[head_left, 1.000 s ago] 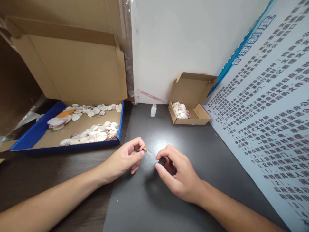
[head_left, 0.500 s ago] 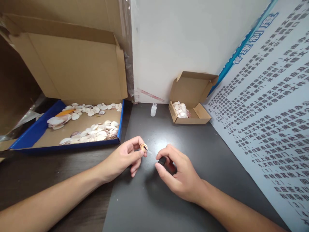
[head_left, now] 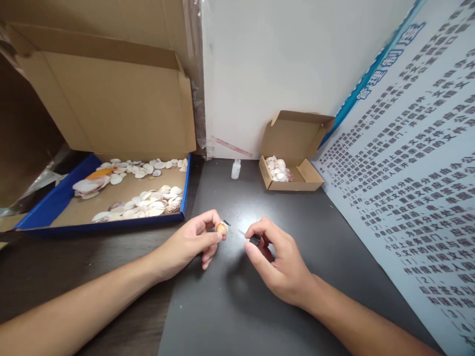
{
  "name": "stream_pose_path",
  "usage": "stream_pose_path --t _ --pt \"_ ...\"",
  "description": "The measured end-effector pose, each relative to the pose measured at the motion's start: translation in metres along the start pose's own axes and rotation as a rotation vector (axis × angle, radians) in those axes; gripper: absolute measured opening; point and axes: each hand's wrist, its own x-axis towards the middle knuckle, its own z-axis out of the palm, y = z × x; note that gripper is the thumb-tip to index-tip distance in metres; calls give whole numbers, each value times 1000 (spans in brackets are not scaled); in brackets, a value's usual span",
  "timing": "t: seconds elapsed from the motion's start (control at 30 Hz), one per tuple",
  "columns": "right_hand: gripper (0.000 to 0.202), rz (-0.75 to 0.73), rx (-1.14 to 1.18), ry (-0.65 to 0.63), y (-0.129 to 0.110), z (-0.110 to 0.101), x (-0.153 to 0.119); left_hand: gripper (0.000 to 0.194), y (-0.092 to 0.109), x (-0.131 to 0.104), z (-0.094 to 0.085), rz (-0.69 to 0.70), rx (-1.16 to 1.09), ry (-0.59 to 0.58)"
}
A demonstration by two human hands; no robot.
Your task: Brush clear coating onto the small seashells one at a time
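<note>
A small tan and white seashell is pinched between the thumb and fingers of my left hand. My right hand grips the black cap of a small brush. Its thin pale stem points left toward the shell, and the dark tip appears just beyond the shell's upper right edge. Whether tip and shell touch, I cannot tell. Behind both hands stands a small white bottle, upright, with no cap on its neck.
At the left, an open blue-sided cardboard box holds many shells in two groups. A smaller brown box with whitish shells stands at the back right. A printed board slants along the right side, and a white wall rises behind.
My right hand has moved slightly right with the brush, and the dark tip has shifted from over the shell to its upper right edge. The left hand stays nearly still.
</note>
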Motion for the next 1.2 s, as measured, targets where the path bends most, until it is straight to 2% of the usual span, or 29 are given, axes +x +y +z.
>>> stream_pose_path --t 0.1,0.23,0.43,0.57,0.7,0.8,0.97,1.13,1.2 --pt "4 44 40 -24 1 -1 2 22 0 0 1 -2 -1 21" --pt "7 121 42 26 3 -1 5 26 -1 0 1 -3 30 33" --pt "9 102 140 -4 2 -2 3 27 -2 1 0 3 67 17" --pt "9 168 127 41 1 -3 4 29 -1 1 1 -14 72 32" --pt "17 222 353 8 3 -2 5 31 1 1 3 -7 53 35" --pt "26 316 520 -41 5 -1 6 31 3 1 4 12 64 43" --pt "29 382 475 34 6 -1 9 32 4 0 4 23 110 45" --pt "30 408 636 -70 5 -1 9 32 3 0 3 17 101 35" --pt "28 418 596 -58 5 -1 9 32 3 0 3 17 98 32"
